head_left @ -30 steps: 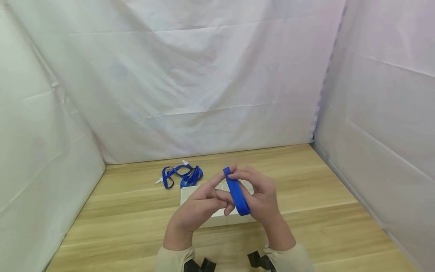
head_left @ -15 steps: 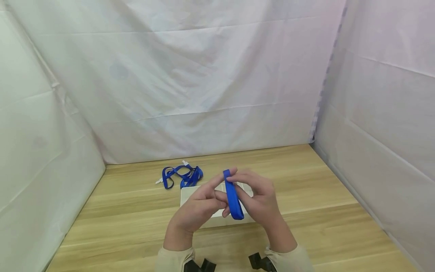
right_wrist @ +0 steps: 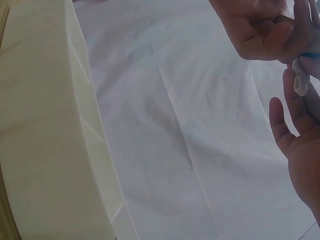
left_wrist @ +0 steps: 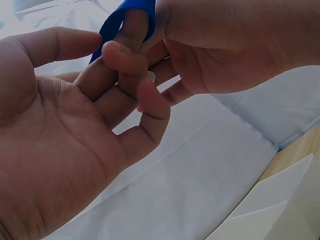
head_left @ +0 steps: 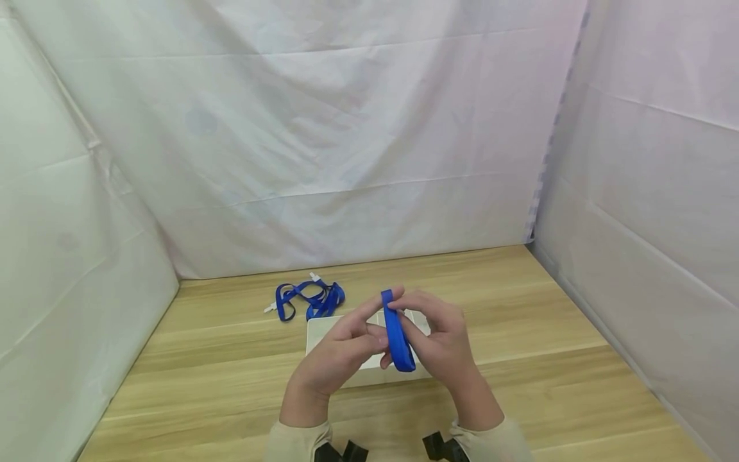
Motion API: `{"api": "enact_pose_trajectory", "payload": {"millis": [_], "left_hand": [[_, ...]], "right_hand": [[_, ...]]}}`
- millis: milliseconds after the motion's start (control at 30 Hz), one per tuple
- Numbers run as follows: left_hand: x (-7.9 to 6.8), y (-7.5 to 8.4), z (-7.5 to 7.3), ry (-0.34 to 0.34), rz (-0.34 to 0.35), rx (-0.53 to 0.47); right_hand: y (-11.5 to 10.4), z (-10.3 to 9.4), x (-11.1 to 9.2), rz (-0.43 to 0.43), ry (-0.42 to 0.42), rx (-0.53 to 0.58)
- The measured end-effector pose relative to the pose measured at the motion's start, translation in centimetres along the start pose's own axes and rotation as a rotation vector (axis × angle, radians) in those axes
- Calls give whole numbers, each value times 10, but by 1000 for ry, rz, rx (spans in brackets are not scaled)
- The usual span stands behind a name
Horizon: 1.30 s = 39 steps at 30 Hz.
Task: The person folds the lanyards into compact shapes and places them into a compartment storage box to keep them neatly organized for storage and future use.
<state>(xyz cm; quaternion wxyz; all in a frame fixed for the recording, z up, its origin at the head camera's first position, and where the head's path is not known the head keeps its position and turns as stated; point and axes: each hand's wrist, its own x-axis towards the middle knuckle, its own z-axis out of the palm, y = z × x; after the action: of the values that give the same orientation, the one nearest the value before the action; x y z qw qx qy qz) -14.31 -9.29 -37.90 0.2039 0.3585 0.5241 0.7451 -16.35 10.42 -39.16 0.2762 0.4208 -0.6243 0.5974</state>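
Note:
A flat blue lanyard (head_left: 397,337) is wound in a narrow loop around the extended fingers of my left hand (head_left: 331,356), whose thumb tip meets the band's left side. My right hand (head_left: 447,340) pinches the loop's right side between thumb and fingers. Both hands are raised over a white box (head_left: 319,328). In the left wrist view the blue band (left_wrist: 140,4) circles a left finger, with the other fingers bent beneath it. The right wrist view shows a small white clip (right_wrist: 300,82) hanging by the right fingers; most of the lanyard is hidden there.
More blue lanyard (head_left: 330,300) with white clips lies heaped on the wooden table (head_left: 219,359), behind and left of the box. Thin dividers (left_wrist: 265,207) show inside the box. White cloth (head_left: 346,141) closes off the back and both sides.
The loop's lower end has swung left and now hangs more upright. The left thumb has moved slightly right against the band. The box and heaped lanyards have not moved.

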Motion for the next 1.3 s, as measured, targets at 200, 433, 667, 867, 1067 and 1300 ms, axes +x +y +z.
{"api": "enact_pose_trajectory", "payload": {"millis": [200, 433, 667, 867, 1067, 1300], "left_hand": [[0, -2, -1, 32, -16, 4], [0, -2, 0, 65, -39, 16], [-1, -2, 0, 63, -31, 18], [-2, -2, 0, 63, -29, 23], [-2, -2, -1, 67, -35, 41], [-1, -2, -2, 63, -26, 46]], "right_hand": [[3, 1, -3, 29, -1, 13], [3, 2, -5, 61, 8, 14], [3, 2, -5, 65, 7, 4], [2, 3, -5, 86, 9, 1], [2, 3, -5, 103, 9, -7], [2, 3, -4, 91, 5, -20]]}}
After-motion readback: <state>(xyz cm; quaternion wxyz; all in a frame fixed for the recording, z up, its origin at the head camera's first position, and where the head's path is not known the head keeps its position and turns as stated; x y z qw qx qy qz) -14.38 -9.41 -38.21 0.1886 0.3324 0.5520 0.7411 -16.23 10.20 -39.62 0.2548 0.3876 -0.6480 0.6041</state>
